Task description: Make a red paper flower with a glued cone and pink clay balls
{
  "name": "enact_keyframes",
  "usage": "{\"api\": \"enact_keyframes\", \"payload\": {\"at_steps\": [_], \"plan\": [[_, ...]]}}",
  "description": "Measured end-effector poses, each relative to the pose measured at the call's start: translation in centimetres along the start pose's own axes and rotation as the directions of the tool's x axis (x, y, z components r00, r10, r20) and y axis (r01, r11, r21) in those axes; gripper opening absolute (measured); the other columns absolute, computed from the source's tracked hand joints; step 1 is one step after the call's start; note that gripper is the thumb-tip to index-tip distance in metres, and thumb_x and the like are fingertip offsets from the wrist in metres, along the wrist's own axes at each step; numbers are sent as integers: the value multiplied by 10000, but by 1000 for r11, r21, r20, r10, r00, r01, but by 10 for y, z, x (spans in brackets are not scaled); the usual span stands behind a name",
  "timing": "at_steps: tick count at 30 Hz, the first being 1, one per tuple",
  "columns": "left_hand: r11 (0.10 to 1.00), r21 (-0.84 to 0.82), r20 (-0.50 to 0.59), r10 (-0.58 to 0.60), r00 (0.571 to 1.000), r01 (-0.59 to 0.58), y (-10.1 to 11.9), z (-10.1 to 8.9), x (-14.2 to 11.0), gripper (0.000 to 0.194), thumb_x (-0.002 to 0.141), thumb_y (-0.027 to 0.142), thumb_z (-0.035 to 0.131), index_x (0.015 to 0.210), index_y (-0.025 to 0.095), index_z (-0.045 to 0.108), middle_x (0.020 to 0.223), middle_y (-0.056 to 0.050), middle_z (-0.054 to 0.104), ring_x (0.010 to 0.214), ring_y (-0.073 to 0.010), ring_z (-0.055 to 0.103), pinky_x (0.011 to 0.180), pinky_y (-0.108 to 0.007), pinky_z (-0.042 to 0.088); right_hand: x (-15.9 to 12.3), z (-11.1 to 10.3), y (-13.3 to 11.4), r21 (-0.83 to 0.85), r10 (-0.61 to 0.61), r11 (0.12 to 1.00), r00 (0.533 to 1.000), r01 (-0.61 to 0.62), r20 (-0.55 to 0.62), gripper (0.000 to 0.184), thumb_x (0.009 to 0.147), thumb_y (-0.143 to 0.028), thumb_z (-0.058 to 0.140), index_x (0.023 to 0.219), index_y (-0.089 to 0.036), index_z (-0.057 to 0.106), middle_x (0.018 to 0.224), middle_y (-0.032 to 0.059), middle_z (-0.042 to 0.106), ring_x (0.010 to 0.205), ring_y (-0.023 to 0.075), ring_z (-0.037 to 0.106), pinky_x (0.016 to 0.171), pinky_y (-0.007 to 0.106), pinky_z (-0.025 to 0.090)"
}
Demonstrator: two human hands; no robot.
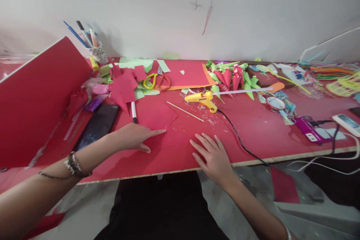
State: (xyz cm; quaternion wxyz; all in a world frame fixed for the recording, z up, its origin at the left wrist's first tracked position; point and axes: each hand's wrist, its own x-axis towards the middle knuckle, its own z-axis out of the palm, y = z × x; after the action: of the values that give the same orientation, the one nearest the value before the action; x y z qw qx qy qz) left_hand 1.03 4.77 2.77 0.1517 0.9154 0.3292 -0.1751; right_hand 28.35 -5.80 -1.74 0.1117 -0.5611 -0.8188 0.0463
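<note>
My left hand (137,136) reaches in over a square of red paper (159,114) that nearly matches the table. Its index finger is stretched out and its thumb stands apart; the other fingers are mostly hidden. Close above that hand lies a black-and-white marker (133,110). My right hand (212,156) rests near the table's front edge with fingers spread, holding nothing. Beyond the fingertips are a thin wooden stick (185,111) and a yellow glue gun (201,99) with a long glue stick in its back.
Red and green paper pieces (123,86) and scissors (157,81) lie behind. Folded paper buds (230,75) are heaped at the back. A phone (98,123) and an upright red board (39,101) stand left. At right sits a purple power strip (312,129) with cords.
</note>
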Motion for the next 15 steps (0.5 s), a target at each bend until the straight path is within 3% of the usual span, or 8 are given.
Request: {"api": "enact_keyframes", "payload": {"at_steps": [5, 8, 12, 15], "plan": [[1000, 17, -34, -7, 999, 7, -1, 4, -4, 740, 709, 418, 570, 1351, 268, 234, 839, -73, 667, 616, -204, 584, 498, -224, 305, 2, 0, 3, 35, 37, 999, 997, -35, -61, 309, 852, -299, 414, 1121, -221, 544, 1197, 49, 540, 1108, 224, 464, 997, 474, 232], [999, 43, -52, -13, 999, 15, 2, 5, -5, 710, 717, 406, 554, 1343, 243, 262, 847, -83, 665, 643, -216, 591, 518, -240, 325, 14, 1, 1, 128, 45, 991, 995, -34, -86, 301, 825, -299, 461, 1092, -188, 542, 1128, 82, 560, 1048, 222, 495, 974, 451, 300], [999, 25, -65, -31, 997, 33, 7, 5, -5, 710, 706, 364, 552, 1341, 221, 268, 885, -86, 663, 673, -223, 598, 536, -256, 348, 37, 0, -4, 314, -65, 948, 998, 56, 16, 399, 802, -248, 501, 1193, -204, 438, 1150, 81, 512, 1072, 206, 466, 898, 362, 406], [998, 55, -55, -37, 998, 40, 11, 5, -7, 709, 706, 356, 555, 1338, 204, 271, 884, -86, 662, 685, -237, 601, 519, -263, 347, 50, -1, -8, 403, -69, 915, 995, 36, 66, 435, 785, -178, 512, 1203, -202, 397, 1087, 78, 516, 1017, 185, 490, 860, 325, 426]]}}
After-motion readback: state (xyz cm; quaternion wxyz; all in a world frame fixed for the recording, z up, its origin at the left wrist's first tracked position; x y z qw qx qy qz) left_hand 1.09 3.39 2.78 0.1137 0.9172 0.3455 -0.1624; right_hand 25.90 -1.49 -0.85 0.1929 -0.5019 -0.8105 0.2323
